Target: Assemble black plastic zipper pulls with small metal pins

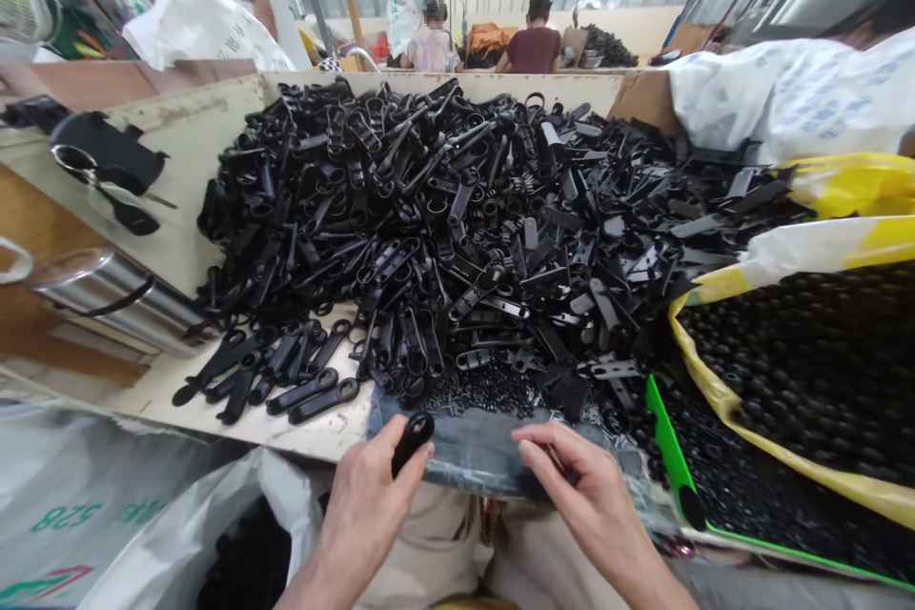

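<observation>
Between the thumb and fingers of my left hand [376, 486] is a black plastic handle piece [413, 441] with a ring-shaped end pointing up. My right hand [579, 481] is beside it, over the front edge of the work surface. Its thumb and index fingertip are close together in a pinch; something dark shows behind the fingers, too hidden to name. A blue-grey mat [478, 443] lies beneath and between the hands. Small black parts [478, 391] are scattered along its far edge. Several similar handle pieces [315, 391] lie on the pale board left of the mat.
A large heap of black plastic parts [400, 191] fills the table. On the left are a steel flask [118, 291] and scissors [114, 195]. A yellow-edged bag of round black pieces [807, 353] and a green-edged tray [668, 448] stand right. Two people [533, 43] sit beyond.
</observation>
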The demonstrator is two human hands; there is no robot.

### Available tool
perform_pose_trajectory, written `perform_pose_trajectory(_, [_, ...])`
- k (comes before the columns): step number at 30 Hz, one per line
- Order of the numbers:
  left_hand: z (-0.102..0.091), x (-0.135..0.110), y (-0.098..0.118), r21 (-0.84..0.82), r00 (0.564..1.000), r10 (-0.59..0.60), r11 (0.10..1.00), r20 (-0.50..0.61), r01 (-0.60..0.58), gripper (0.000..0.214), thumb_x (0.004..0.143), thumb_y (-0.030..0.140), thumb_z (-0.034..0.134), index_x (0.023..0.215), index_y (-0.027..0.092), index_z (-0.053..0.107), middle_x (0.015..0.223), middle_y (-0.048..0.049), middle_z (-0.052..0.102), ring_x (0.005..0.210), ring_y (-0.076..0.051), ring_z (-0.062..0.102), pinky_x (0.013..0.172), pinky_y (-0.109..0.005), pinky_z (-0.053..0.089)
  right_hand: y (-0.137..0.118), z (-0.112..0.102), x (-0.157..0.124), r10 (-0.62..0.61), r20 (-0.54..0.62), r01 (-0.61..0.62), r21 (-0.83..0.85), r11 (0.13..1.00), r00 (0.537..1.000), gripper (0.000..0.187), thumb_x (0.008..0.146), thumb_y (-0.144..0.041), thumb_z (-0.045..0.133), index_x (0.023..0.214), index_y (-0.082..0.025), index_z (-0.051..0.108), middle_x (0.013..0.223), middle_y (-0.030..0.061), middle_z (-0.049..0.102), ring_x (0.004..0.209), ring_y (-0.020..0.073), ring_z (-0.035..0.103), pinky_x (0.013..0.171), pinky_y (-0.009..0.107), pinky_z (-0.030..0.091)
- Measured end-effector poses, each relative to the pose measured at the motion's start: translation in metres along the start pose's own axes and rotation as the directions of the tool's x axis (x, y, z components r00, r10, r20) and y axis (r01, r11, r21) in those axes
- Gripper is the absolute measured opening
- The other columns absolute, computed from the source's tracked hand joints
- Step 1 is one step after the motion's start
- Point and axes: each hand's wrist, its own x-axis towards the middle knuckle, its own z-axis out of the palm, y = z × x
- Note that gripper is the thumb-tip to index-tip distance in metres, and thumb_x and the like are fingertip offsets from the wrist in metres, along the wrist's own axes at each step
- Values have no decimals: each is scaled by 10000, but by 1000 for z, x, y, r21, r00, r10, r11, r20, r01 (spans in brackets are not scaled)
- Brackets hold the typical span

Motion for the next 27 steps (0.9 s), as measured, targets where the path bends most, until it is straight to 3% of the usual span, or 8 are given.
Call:
perform_pose_trajectory(4, [7,19,3,198,982,143,973,-123,-117,140,989,259,525,994,237,663,810,-45,796,779,-287,768,643,-323,482,7,-3,1,-9,-9,9,-65,998,1000,262,1045,-388,537,925,-243,719,794,18,700,689,191,639,630,281,461])
perform_pose_trajectory(6, [14,25,-1,224,973,191,962,-132,-159,176,981,220,521,1071,218,671,845,-72,805,794,-317,776,640,-344,494,6,-4,2,-21,4,21,-120,993,1000,272,1053,-363,509,900,-242,700,782,22,694,690,197,646,637,286,469])
perform_pose_trajectory(10, [19,30,-13,246,936,333,922,-112,-299,205,971,167,495,1042,207,684,888,-74,798,815,-310,777,653,-356,523,4,-4,8,-19,45,29,-244,969,999,251,1051,-289,476,899,-236,669,830,38,694,748,210,674,673,296,482])
perform_pose_trajectory(14, [17,31,-26,327,847,519,825,-114,-461,312,948,93,467,1134,224,680,948,-51,773,775,-252,757,668,-339,545,2,5,19,-17,41,29,-333,942,999,220,1042,-242,479,933,-233,670,889,45,697,798,212,686,703,300,483])
perform_pose_trajectory(17, [14,30,-30,422,790,604,746,-102,-516,333,944,63,460,1139,235,667,908,-20,743,701,-207,725,625,-304,532,1,18,30,-26,34,38,-423,905,999,177,1027,-214,517,926,-231,661,894,35,692,772,198,685,681,290,462])
perform_pose_trajectory(22, [8,36,-26,372,837,545,787,-43,-493,279,959,97,495,1139,249,644,977,-14,758,767,-198,743,665,-291,532,-4,32,42,-8,10,12,-505,863,1000,120,1000,-226,601,887,-226,641,880,21,676,720,185,665,631,282,415])
perform_pose_trajectory(27, [6,37,-23,354,857,515,803,-10,-479,224,947,105,512,1052,245,651,955,-13,788,789,-228,745,676,-321,506,-10,29,40,-16,69,49,-502,864,997,144,971,-186,646,838,-236,629,825,-11,670,694,172,660,620,268,415])
